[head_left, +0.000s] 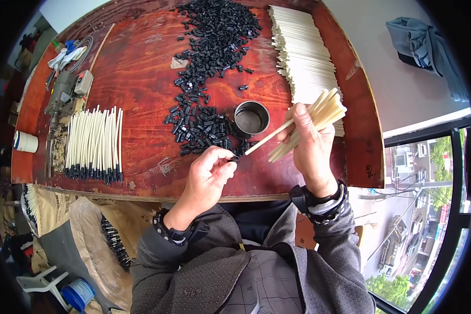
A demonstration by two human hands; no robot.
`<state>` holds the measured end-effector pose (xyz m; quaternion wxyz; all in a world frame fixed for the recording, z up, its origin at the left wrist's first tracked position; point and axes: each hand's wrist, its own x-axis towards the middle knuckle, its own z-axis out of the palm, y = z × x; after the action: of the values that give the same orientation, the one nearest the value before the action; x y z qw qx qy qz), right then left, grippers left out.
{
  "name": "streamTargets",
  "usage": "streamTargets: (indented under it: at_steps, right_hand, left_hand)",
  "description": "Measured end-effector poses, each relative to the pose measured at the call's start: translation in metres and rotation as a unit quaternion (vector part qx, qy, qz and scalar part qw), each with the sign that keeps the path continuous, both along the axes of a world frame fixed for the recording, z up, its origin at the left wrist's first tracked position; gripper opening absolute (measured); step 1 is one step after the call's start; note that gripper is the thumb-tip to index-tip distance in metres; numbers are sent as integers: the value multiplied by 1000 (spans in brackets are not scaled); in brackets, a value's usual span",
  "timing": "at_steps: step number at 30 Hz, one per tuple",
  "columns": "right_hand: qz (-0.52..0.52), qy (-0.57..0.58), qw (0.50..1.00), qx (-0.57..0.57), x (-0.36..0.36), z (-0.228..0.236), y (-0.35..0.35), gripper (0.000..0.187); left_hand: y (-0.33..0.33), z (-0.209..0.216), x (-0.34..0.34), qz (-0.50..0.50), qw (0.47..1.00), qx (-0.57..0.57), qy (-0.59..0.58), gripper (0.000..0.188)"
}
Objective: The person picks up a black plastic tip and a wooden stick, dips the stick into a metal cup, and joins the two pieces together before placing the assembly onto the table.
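Reference point: round dark metal cup (251, 121), upright on the red-brown wooden surface (141, 78). All positions are taken from it.

Left hand (206, 178): left of the cup and closer to the person. Thumb and fingers pinched on a small black piece (235, 158) (mostly covered by the fingertips, so its shape is not readable).

Right hand (313, 141): right of the cup, slightly closer to the person. Closed around a bundle of pale rods (327, 111), thumb on top. A single rod (269, 137) slants out from this grasp and crosses the cup's near side, tip directed at the pinched piece. Tip and piece very close; contact cannot be determined.

Loose black pieces (214, 52): heaped left of the cup, some just beside its wall, the spread running to the far side.

Stacked pale rods (303, 57): right of the cup and beyond it, lying side by side.

Rods with black ends (95, 138): well left of the cup, in a row, dark ends toward the person.

Grey machine (63, 90): farther left, slightly beyond the cup.
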<state>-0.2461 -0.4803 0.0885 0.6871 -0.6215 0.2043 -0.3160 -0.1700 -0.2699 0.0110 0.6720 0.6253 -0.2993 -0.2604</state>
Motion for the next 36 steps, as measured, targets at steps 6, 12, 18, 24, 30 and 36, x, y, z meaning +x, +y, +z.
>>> streamTargets:
  at_steps: [6, 12, 18, 24, 30, 36]
  right_hand:
    - [19, 5, 999, 26, -5, -4, 4, 24]
    - [31, 22, 999, -23, -10, -11, 21, 21]
    - [5, 82, 995, -61, -4, -18, 18, 13]
    - [6, -8, 999, 45, -6, -40, -29, 16]
    - [-38, 3, 999, -25, 6, -48, -33, 24]
    - [-41, 140, 982, -119, 2, -45, -35, 31]
  left_hand:
    - [-9, 7, -7, -33, 997, -26, 63, 13]
    - [-7, 2, -13, 20, 997, -22, -76, 12]
    - [6, 16, 4, 149, 954, 21, -261, 13]
    - [131, 7, 94, 398, 787, 245, -402, 10]
    - [254, -8, 149, 477, 620, 461, -419, 12]
    - [211, 5, 126, 487, 617, 417, -456, 14]
